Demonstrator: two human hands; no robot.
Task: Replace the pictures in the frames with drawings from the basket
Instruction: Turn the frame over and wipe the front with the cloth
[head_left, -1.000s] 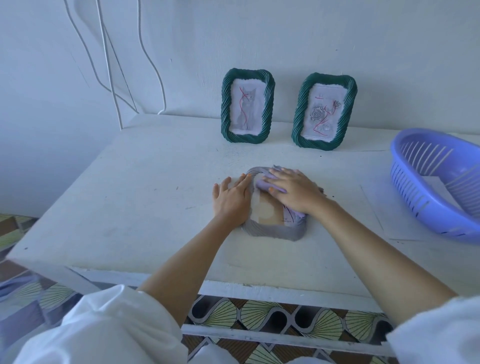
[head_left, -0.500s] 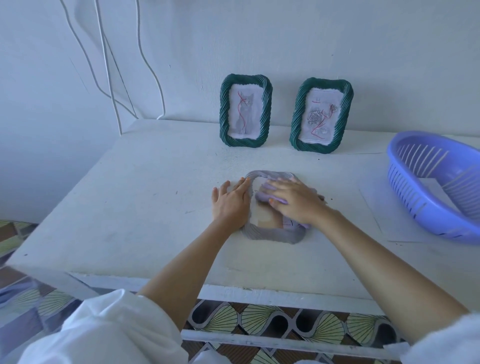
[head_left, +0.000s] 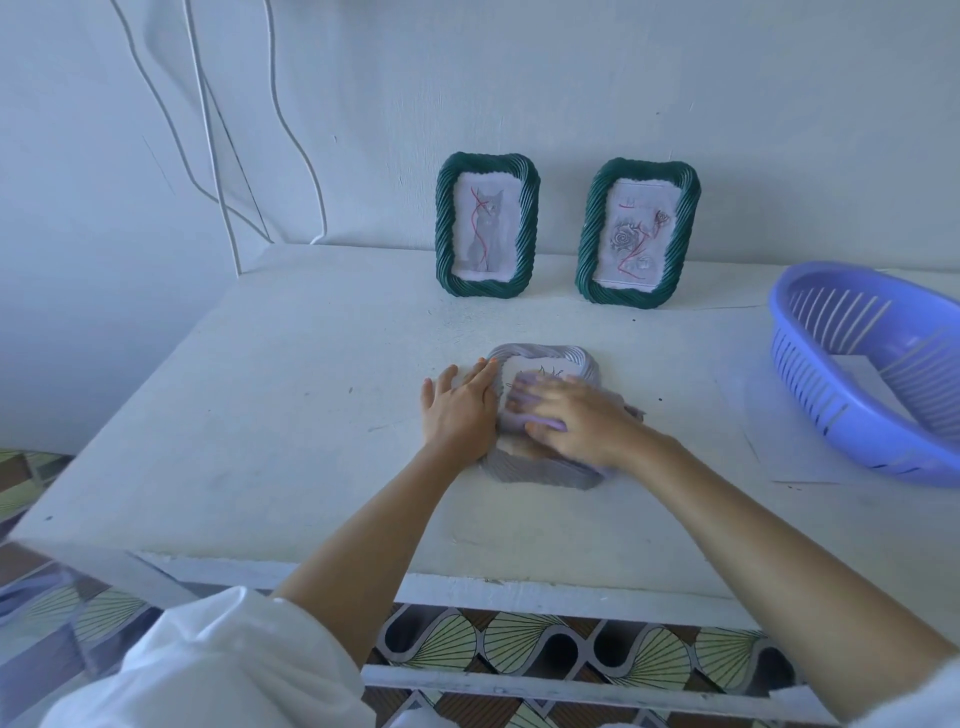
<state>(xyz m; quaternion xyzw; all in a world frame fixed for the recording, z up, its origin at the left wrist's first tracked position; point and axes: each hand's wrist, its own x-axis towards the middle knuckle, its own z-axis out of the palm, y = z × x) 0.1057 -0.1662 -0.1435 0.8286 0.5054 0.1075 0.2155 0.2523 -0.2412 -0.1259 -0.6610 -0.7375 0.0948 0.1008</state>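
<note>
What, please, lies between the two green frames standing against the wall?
Nothing: in the head view, only bare white table separates the cat frame from the rose frame.

White table (head_left: 291, 395) — cat frame (head_left: 487, 224), rose frame (head_left: 638, 232), grey frame (head_left: 540, 470), purple basket (head_left: 852, 415)

Two green frames (head_left: 487, 224) (head_left: 638, 232), one grey frame (head_left: 540, 470), one basket (head_left: 831, 400), two hands (head_left: 460, 410) (head_left: 582, 418).

Soft, even daylight w/ a cool bluish cast. Shadows are faint: cables (head_left: 208, 130) throw thin ones on the wall (head_left: 519, 78). Right hand (head_left: 587, 421) is motion-blurred at the fingers (head_left: 530, 400). Wide-angle lens bends the table (head_left: 291, 395) edges; sleeve (head_left: 208, 665) at bottom is soft.
</note>
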